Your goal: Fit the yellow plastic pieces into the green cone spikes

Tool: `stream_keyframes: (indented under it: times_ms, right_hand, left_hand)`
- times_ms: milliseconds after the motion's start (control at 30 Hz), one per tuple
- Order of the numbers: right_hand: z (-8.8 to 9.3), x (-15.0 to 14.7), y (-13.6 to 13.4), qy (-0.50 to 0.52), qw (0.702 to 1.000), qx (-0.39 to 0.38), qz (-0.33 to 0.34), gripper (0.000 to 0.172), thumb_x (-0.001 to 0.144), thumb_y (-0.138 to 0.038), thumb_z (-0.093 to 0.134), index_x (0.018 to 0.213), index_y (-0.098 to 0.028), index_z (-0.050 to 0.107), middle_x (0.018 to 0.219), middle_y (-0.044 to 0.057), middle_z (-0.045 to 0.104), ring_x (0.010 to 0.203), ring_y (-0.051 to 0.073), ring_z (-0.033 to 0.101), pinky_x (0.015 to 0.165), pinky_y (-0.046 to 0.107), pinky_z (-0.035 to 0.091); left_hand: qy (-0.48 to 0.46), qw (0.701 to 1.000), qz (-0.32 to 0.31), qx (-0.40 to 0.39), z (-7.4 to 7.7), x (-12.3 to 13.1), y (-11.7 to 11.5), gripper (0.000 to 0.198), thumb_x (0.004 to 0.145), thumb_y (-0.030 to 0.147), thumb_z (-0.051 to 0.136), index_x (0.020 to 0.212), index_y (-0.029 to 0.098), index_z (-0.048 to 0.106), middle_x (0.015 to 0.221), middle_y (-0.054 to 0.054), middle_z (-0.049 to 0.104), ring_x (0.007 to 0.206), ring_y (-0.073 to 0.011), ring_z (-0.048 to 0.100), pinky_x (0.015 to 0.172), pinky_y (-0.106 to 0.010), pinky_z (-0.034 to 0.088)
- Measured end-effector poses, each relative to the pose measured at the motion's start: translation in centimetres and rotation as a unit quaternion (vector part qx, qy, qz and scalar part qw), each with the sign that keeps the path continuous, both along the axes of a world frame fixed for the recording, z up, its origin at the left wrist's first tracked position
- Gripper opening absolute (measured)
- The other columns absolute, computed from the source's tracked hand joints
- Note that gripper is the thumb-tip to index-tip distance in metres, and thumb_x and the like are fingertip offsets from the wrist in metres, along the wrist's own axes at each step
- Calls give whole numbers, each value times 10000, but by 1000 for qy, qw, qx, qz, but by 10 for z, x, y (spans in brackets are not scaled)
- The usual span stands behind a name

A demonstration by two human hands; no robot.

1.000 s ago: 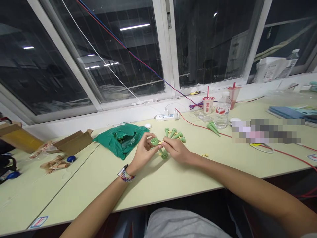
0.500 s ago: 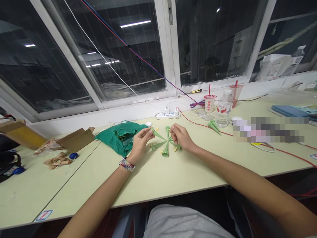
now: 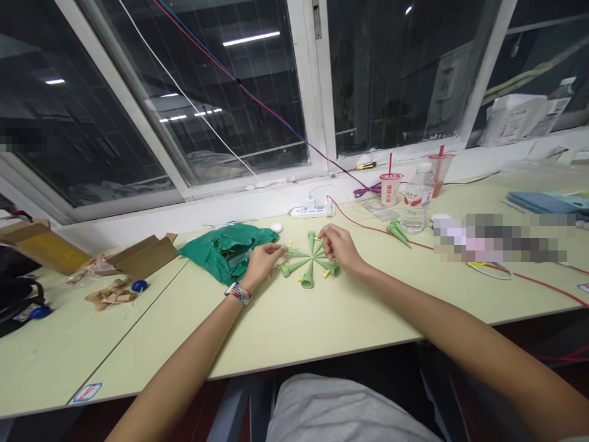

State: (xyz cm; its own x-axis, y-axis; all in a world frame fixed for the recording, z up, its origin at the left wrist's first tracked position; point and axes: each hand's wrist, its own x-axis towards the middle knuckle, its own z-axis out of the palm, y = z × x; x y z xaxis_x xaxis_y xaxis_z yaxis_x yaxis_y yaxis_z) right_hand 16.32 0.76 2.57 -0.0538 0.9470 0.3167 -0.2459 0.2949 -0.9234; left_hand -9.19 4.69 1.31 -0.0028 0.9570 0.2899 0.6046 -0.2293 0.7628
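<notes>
Several green cone-shaped watering spikes (image 3: 307,279) with small yellow valves (image 3: 326,274) lie on the table in a star, narrow tips meeting in the middle. My left hand (image 3: 262,265) is closed at the star's left side, thumb and fingers pinched over the wide end of one spike (image 3: 298,252), which they hide. On the upper right, my right hand (image 3: 341,248) has its fingers curled in at another spike (image 3: 318,248); its wide end is out of sight behind the hand. One spike (image 3: 311,237) points straight away from me, untouched.
A torn green plastic bag (image 3: 214,252) lies left of the star. More spikes (image 3: 398,232) are piled beside a water bottle (image 3: 418,202). Behind are a power strip (image 3: 313,211), a red cable and a paper cup (image 3: 390,189). Wooden toys (image 3: 110,296) and cardboard (image 3: 143,256) sit left.
My left hand has lowered its spike to the table and turned palm down, fingers over the wide end. My right hand has shifted slightly up, uncovering the lower-right spike.
</notes>
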Motion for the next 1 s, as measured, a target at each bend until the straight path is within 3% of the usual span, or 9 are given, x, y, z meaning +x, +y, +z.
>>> stream_keyframes:
  times_ms: [433, 1000]
  right_hand:
    - [-1, 0, 2, 6, 1000, 2, 5, 329, 884, -525, 588, 789, -210, 587, 506, -69, 486, 404, 89, 410, 400, 222, 310]
    - [0, 0, 0, -14, 1000, -4, 9, 329, 899, -515, 592, 786, -206, 598, 490, -70, 488, 375, 87, 405, 406, 228, 290]
  left_hand:
    - [114, 993, -3, 0, -1, -4, 5, 505, 846, 587, 638, 955, 137, 837, 972, -106, 828, 895, -312, 733, 760, -349, 468]
    - [134, 991, -15, -14, 1, -1, 2, 509, 842, 604, 651, 919, 140, 848, 877, -93, 817, 786, -267, 698, 695, -331, 439]
